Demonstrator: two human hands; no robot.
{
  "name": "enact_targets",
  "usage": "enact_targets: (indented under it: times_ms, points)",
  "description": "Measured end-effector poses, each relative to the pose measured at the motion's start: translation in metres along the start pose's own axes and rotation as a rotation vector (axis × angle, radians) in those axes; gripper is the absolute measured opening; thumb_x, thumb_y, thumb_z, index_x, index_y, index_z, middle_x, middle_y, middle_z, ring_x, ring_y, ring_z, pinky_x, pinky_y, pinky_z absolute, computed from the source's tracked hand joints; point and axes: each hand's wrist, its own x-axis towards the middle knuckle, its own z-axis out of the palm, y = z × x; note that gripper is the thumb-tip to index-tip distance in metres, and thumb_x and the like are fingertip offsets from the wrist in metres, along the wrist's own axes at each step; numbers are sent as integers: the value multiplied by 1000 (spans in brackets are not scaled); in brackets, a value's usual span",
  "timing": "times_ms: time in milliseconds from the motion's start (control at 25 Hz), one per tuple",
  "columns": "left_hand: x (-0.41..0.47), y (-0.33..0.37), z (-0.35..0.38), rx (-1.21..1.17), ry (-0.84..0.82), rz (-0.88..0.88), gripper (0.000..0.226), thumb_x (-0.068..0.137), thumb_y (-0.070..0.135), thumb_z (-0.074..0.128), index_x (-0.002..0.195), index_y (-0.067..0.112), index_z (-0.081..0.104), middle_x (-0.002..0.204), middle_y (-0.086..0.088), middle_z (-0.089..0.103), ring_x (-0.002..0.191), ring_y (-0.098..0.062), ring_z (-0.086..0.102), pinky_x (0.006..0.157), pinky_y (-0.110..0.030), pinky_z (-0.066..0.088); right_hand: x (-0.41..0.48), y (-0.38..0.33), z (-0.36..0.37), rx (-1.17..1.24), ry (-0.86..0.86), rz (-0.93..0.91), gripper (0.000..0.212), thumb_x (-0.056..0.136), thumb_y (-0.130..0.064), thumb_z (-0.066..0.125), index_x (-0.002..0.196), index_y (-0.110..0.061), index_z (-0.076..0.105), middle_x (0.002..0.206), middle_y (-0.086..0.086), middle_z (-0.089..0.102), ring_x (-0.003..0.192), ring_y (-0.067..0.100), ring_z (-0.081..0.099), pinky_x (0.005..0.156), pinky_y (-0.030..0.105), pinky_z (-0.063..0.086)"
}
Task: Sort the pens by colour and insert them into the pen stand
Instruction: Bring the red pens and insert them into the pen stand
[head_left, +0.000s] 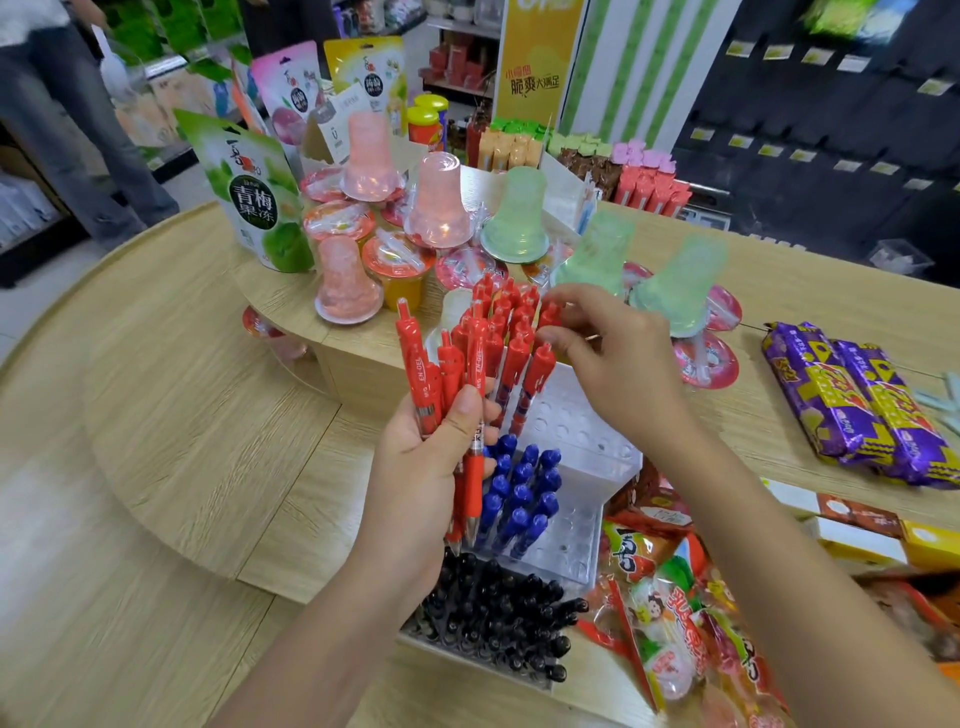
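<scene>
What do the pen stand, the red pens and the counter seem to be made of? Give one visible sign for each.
Pen stand: clear, glossy plastic, probably acrylic; you see through its drilled tiers.
Red pens: smooth, shiny plastic barrels with printed lettering.
Counter: matt, light wood grain; solid wood or laminate cannot be told.

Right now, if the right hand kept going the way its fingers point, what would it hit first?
The right hand would meet the red pens standing in the pen stand; its fingers seem to pinch the nearest one.

Glossy plastic pens (519, 358), prob. acrylic stand (571, 421)
</scene>
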Motion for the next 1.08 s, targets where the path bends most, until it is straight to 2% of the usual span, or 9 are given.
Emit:
enact_targets:
  times_ms: [80,280,440,600,720,800,880,960,1080]
  points:
    - [0,0,-1,6,-6,-10,30,81,38,58,104,21,65,83,9,70,68,-6,62,64,-27,52,-3,1,2,46,40,70,22,83,-16,70,103,-10,63,78,-11,62,70,-1,61,70,16,51]
    - [-2,1,0,22,-33,-12,28,78,41,58,104,32,65,94,13,72,74,-1,65,67,-31,57,-4,1,4,56,61,185,15,81,-21,73,89,-11,66,75,-7,65,73,11,64,71,29,54]
    - [-3,5,2,38,-58,-17,26,78,40,58,101,30,67,89,15,72,73,-1,64,65,-27,56,-11,-5,-12,88,3,226,20,82,-20,71,101,-15,64,81,-10,63,76,4,60,68,9,46]
    - [-6,3,3,77,-109,-18,25,79,39,59,101,29,67,91,7,72,75,-5,64,69,-29,55,-36,-34,-36,320,96,213,6,87,-27,65,89,-22,67,73,-9,65,69,4,59,62,22,50]
    - [-13,3,10,65,-188,-54,21,80,35,60,94,21,67,78,5,69,62,-8,63,54,-23,52,-43,-56,-34,407,-81,225,20,77,-43,66,80,-24,67,67,-13,64,64,1,58,57,18,47]
    - [-17,5,15,44,-248,-79,16,84,29,59,89,15,64,62,4,64,50,-9,60,44,-20,48,-43,-58,-32,383,-93,224,17,76,-37,70,74,-21,65,60,-15,60,58,-1,54,55,13,41]
    - [-18,5,14,37,-281,-72,15,88,25,56,88,12,63,57,5,61,46,-8,58,42,-19,46,-42,-56,-36,389,-102,234,14,81,-26,70,78,-12,67,60,-6,61,56,0,54,54,19,47]
    - [-15,4,9,38,-263,-44,16,89,24,54,94,14,65,62,7,65,53,-5,61,50,-20,52,-40,-54,-46,449,-50,255,8,86,-17,64,87,-10,69,70,6,66,63,6,60,57,22,52]
    - [-9,0,-5,118,-185,10,24,86,35,53,99,24,70,66,15,60,60,-2,56,61,-25,53,-28,-45,-61,449,207,216,11,93,-12,55,94,-17,65,74,1,66,66,7,64,62,21,54]
